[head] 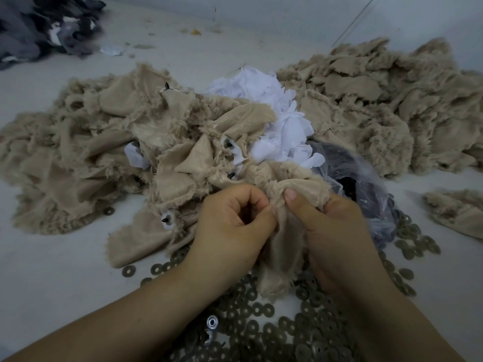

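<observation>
Both hands hold one beige plush fabric piece (pixel 282 246), fuzzy on one side and smooth on the other, just above the white table (pixel 65 278). My left hand (pixel 230 223) pinches its left edge between thumb and curled fingers. My right hand (pixel 332 226) grips the right side, thumb pressed on the smooth backing. Beneath my wrists lie several grey metal washers (pixel 261 309). A clear plastic bag (pixel 366 189) with small dark parts inside sits just right of my right hand.
A heap of beige plush pieces (pixel 91 152), some fitted with black eye pegs, fills the left. Another beige heap (pixel 392 100) lies at the back right, white fabric scraps (pixel 274 121) between them. Dark grey fabric (pixel 39 27) sits far left. One loose beige piece (pixel 457 212) lies right.
</observation>
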`<act>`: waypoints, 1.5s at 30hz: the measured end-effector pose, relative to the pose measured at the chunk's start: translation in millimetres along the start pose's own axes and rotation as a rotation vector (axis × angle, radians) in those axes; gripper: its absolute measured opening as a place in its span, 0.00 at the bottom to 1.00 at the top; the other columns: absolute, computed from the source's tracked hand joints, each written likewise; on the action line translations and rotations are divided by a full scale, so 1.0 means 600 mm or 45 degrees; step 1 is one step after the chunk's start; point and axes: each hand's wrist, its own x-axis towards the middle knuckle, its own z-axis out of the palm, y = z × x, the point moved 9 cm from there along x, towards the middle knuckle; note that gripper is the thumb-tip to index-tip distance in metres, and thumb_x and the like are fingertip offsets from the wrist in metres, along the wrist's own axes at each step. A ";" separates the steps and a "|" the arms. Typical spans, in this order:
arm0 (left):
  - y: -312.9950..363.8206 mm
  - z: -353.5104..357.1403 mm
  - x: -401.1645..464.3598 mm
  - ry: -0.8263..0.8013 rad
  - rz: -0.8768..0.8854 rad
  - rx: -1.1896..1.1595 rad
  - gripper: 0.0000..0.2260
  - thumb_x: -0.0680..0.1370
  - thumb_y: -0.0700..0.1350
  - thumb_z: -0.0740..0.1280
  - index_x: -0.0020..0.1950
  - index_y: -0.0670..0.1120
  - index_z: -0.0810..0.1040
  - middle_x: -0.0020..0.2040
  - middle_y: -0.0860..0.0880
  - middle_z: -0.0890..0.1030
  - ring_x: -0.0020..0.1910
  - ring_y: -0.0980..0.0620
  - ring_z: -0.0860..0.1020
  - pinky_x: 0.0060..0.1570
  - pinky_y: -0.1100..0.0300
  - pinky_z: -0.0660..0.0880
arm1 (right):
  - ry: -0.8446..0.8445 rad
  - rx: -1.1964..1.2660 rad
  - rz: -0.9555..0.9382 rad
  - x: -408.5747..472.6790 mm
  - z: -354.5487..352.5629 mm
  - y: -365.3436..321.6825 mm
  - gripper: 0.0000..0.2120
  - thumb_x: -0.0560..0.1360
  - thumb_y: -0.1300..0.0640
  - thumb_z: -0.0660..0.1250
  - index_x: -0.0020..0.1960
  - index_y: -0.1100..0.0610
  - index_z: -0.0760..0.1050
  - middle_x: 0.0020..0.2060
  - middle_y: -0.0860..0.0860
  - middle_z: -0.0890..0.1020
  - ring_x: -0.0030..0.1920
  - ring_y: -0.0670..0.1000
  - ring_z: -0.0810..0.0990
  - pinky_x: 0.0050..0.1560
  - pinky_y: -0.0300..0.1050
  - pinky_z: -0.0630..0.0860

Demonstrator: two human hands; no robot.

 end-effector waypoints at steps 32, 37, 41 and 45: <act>0.064 0.021 -0.014 -0.179 0.882 0.774 0.11 0.79 0.35 0.67 0.59 0.40 0.83 0.56 0.45 0.83 0.54 0.46 0.79 0.55 0.53 0.75 | -0.083 -0.300 -0.073 -0.003 0.001 -0.031 0.04 0.78 0.57 0.69 0.51 0.54 0.83 0.43 0.52 0.87 0.44 0.55 0.86 0.46 0.59 0.84; 0.066 0.017 -0.015 -0.167 0.907 0.793 0.10 0.78 0.36 0.68 0.58 0.38 0.83 0.52 0.44 0.83 0.50 0.46 0.80 0.52 0.52 0.76 | -0.109 -0.277 -0.067 -0.002 0.000 -0.024 0.18 0.78 0.59 0.69 0.67 0.51 0.74 0.46 0.45 0.87 0.45 0.43 0.86 0.41 0.39 0.82; 0.071 0.013 -0.025 -0.125 0.992 0.857 0.07 0.76 0.31 0.70 0.54 0.35 0.84 0.43 0.40 0.82 0.41 0.44 0.79 0.43 0.52 0.76 | -0.056 -0.347 -0.095 -0.005 -0.004 -0.023 0.25 0.78 0.60 0.69 0.72 0.48 0.69 0.39 0.30 0.83 0.40 0.31 0.82 0.33 0.27 0.76; 0.075 0.005 -0.028 -0.037 0.988 0.875 0.04 0.73 0.31 0.73 0.47 0.33 0.85 0.41 0.39 0.82 0.39 0.42 0.80 0.41 0.51 0.76 | -0.045 -0.285 -0.061 -0.005 -0.003 -0.022 0.24 0.78 0.60 0.69 0.72 0.47 0.70 0.47 0.42 0.86 0.45 0.43 0.85 0.40 0.36 0.81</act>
